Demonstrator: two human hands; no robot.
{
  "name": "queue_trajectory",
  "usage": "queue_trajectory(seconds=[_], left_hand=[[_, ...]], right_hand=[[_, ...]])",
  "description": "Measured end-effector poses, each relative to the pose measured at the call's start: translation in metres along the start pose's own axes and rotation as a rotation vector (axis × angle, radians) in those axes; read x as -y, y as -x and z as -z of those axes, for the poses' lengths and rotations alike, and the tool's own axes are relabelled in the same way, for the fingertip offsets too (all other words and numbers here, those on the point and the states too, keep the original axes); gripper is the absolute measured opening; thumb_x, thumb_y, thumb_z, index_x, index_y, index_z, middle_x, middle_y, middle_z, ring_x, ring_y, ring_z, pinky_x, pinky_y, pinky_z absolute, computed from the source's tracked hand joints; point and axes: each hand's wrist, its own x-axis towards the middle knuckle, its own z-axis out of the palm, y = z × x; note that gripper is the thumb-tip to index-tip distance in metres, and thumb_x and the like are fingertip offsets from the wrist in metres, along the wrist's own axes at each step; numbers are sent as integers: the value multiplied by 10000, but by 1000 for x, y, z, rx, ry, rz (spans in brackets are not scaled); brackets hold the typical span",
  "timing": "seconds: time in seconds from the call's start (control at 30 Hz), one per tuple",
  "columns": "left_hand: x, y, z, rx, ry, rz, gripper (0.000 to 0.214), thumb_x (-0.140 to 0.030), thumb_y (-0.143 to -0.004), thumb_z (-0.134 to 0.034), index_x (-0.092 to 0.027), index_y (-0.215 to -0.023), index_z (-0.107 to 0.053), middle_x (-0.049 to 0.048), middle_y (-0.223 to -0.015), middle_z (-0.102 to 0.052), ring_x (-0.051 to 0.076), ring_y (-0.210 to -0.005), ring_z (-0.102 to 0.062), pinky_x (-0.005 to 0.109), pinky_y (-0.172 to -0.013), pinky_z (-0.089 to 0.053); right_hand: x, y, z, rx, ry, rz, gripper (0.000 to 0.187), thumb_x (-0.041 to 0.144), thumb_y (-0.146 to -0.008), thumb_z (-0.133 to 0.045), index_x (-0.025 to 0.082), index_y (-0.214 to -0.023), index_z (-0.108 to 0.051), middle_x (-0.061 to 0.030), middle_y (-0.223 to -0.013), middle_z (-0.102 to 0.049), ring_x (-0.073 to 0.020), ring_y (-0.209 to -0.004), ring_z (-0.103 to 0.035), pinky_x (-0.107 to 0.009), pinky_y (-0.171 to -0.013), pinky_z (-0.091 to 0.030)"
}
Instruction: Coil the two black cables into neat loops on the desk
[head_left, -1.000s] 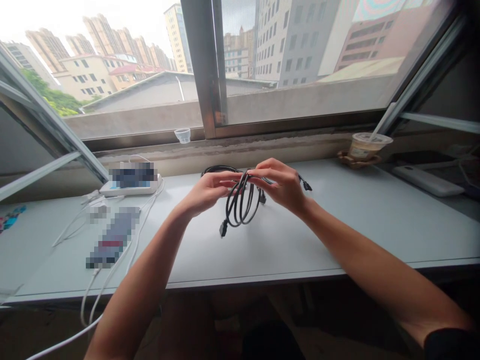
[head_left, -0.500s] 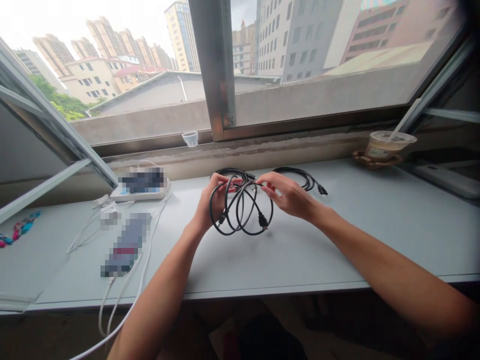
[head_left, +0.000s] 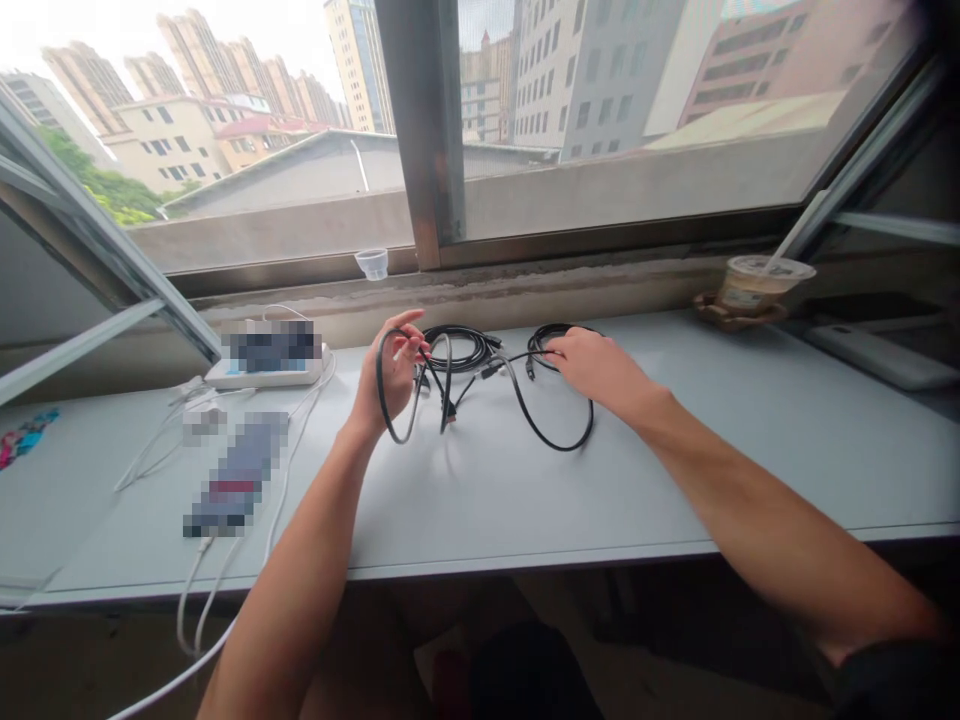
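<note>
My left hand (head_left: 390, 375) is raised over the grey desk (head_left: 480, 500) with its fingers pinched on a loop of a black cable (head_left: 551, 432). That cable sags from the hand and runs right across the desk in a wide curve. My right hand (head_left: 596, 365) lies further right, fingers closed on another black cable coil (head_left: 546, 335) at the back of the desk. A third coil of black cable (head_left: 465, 348) rests between the two hands, near the wall.
At left lie a white power strip (head_left: 262, 372), a pixelated flat device (head_left: 232, 478) and white cables (head_left: 206, 590) hanging over the front edge. A small clear cup (head_left: 372, 263) stands on the window sill. A lidded drink with a straw (head_left: 757, 285) stands at right.
The coiled cable held between both hands has come undone and spread out. My right hand moved right and back to the coil on the desk; my left hand kept one loop.
</note>
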Motion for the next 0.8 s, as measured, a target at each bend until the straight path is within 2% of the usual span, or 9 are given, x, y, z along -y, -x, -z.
queue_trajectory(seconds=[0.07, 0.13, 0.23, 0.33, 0.43, 0.5, 0.6, 0.7, 0.8], left_hand=[[-1, -3, 3, -90, 2, -11, 461, -505, -995, -679, -201, -1342, -680, 56, -1038, -708, 138, -864, -725, 295, -832, -649], [-5, -6, 6, -198, 10, -28, 452, -506, -985, -697, -191, -1308, -713, 68, -1032, -749, 135, -866, -729, 290, -847, -645], [-12, -10, 11, -330, 28, -58, 431, -525, -982, -696, -204, -1269, -727, 67, -1001, -776, 144, -897, -742, 278, -823, -648], [-14, -13, 16, -436, 15, -63, 415, -538, -991, -678, -220, -1255, -717, 71, -1048, -783, 163, -959, -754, 266, -777, -656], [-8, -14, 19, -527, -6, -59, 396, -527, -1007, -653, -229, -1264, -703, 72, -1078, -773, 163, -972, -755, 253, -745, -658], [-3, -14, 21, -546, -17, -54, 382, -516, -1015, -642, -230, -1261, -703, 67, -1064, -762, 154, -954, -751, 247, -736, -656], [4, -14, 22, -525, -7, -38, 388, -514, -1006, -655, -226, -1260, -710, 66, -1048, -746, 152, -950, -745, 251, -735, -659], [6, -13, 22, -479, 9, -16, 421, -529, -973, -700, -236, -1275, -718, 64, -1051, -734, 153, -965, -736, 259, -760, -666], [7, -12, 20, -448, -2, 0, 470, -558, -942, -734, -238, -1287, -724, 59, -1015, -724, 150, -938, -722, 266, -775, -670]], right_hand=[[-3, -1, 4, 17, 42, -73, 337, 312, -1056, -499, 233, -1095, -824, -160, -1123, -740, -319, -999, -715, -394, -795, -536], [-11, -3, 5, -1, 48, -97, 367, 219, -1032, -491, 258, -1223, -802, -151, -1185, -759, -324, -1045, -714, -394, -808, -534], [-28, -6, 1, -52, 12, -97, 519, 98, -961, -486, 294, -1366, -744, -119, -1254, -765, -316, -1063, -716, -393, -841, -534], [-45, -11, -4, -111, -26, -119, 466, 66, -902, -501, 241, -1221, -793, -139, -1188, -761, -306, -1013, -717, -380, -847, -535], [-59, -16, -8, -195, -91, -152, 359, 66, -858, -534, 204, -1103, -757, -153, -1102, -739, -294, -935, -705, -382, -835, -537], [-66, -21, -11, -283, -190, -167, 327, 71, -828, -566, 203, -1090, -711, -141, -1076, -732, -285, -918, -696, -395, -846, -549], [-70, -30, -14, -405, -491, -174, 248, 130, -821, -626, 215, -1049, -671, -97, -1031, -737, -246, -863, -703, -403, -839, -596], [-63, -37, -18, -422, -859, -180, 132, 280, -869, -678, 227, -989, -665, -72, -972, -737, -242, -874, -736, -391, -750, -651], [-47, -39, -19, -415, -1083, -117, 236, 416, -855, -764, 240, -981, -670, -61, -957, -732, -267, -974, -761, -396, -734, -685]])
